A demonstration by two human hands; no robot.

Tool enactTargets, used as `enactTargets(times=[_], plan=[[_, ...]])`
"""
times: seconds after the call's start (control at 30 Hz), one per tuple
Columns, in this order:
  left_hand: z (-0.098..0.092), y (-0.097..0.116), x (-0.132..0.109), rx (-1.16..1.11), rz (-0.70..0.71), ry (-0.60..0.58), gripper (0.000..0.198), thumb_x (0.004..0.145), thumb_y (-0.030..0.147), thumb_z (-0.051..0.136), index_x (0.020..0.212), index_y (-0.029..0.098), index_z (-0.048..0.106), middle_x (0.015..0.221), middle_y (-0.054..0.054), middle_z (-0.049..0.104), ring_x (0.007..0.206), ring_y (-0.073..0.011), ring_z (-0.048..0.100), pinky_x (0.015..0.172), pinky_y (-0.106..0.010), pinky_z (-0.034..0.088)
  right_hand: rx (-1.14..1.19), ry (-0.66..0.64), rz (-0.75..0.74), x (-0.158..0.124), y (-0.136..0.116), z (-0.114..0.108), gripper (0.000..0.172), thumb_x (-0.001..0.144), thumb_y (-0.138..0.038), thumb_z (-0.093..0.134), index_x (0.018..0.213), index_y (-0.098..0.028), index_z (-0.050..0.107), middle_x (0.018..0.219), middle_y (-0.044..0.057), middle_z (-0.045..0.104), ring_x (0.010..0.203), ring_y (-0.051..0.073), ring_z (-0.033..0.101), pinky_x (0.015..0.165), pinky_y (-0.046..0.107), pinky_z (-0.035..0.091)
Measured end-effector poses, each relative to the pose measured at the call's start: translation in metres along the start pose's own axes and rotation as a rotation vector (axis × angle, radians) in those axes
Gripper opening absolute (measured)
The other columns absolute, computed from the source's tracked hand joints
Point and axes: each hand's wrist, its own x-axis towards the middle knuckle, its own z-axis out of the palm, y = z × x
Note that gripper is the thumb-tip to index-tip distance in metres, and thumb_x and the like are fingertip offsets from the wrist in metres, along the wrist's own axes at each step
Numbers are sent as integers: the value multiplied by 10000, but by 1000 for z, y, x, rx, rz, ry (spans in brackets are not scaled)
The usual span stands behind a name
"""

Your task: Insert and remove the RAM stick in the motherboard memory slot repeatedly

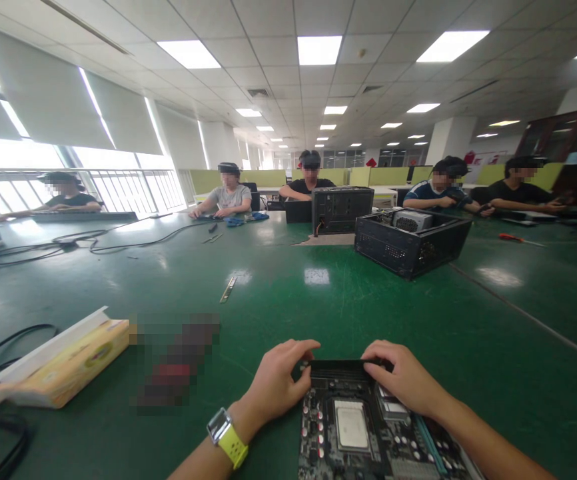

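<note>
In front of me lies a motherboard [383, 443], with a square metal-topped processor [352, 425] in its socket. Dark parallel memory slots [341, 375] run along its far edge, and I cannot tell whether a stick stands in them. My left hand [281, 377], wearing a watch [227, 437] with a yellow-green strap, curls its thumb and forefinger around the left end of that edge. At the opposite end, my right hand [406, 375] pinches the edge between thumb and fingers. A loose memory stick [228, 290] lies farther off on the green table [288, 293].
Open computer cases [411, 243] [342, 210] stand across the table. On the left are a yellow tissue pack [76, 360], black cables [68, 243] and a blurred dark object [181, 363]. A red-handled screwdriver [513, 237] lies at the right. Several people sit around the far side.
</note>
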Motion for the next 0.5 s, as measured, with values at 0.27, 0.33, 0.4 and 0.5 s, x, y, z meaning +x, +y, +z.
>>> enactTargets(times=[0.27, 0.33, 0.4, 0.5], plan=[[-4, 1, 0, -28, 18, 49, 516, 692, 72, 495, 1183, 227, 531, 967, -32, 650, 893, -183, 602, 836, -327, 490, -73, 47, 6, -2, -3, -7, 234, 794, -306, 560, 985, -205, 651, 966, 57, 668, 913, 217, 582, 827, 347, 438], [-3, -1, 0, -23, 8, 93, 519, 703, 74, 489, 1200, 223, 510, 981, -37, 647, 908, -187, 598, 842, -340, 486, -175, 134, -25, -7, -16, -14, 211, 824, -326, 531, 961, -209, 641, 994, 70, 662, 958, 234, 567, 856, 373, 424], [-3, -3, 0, -6, -3, 139, 494, 722, 78, 481, 1196, 216, 506, 972, -39, 647, 906, -187, 599, 831, -340, 488, -299, 203, -58, -15, -37, -12, 197, 868, -340, 475, 868, -222, 633, 922, 69, 671, 897, 231, 584, 804, 370, 434], [-2, -5, 1, 28, -20, 204, 460, 728, 81, 477, 1166, 210, 525, 928, -32, 653, 878, -181, 608, 808, -326, 495, -466, 139, -224, -32, -67, 22, 206, 864, -389, 484, 794, -248, 616, 756, 45, 685, 689, 204, 622, 596, 310, 433]])
